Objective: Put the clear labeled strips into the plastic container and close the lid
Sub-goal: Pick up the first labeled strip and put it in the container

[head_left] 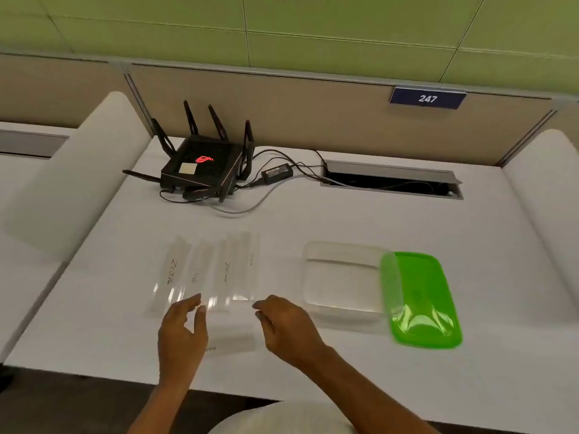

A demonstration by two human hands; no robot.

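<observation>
Several clear labeled strips (206, 270) lie side by side on the white desk, handwriting on each. One more clear strip (232, 335) lies nearer the desk's front edge, between my hands. My left hand (183, 330) hovers at the near ends of the strips, fingers apart and holding nothing. My right hand (283, 324) is just right of them, fingers loosely curled and empty. The clear plastic container (341, 277) sits open to the right. Its green lid (423, 299) lies beside it, overlapping the container's right rim.
A black router (203, 164) with several antennas stands at the back, with a power adapter (277, 172) and cables running to an open cable slot (391, 183). White dividers flank the desk (313, 220). A sign reading 247 hangs on the rear partition.
</observation>
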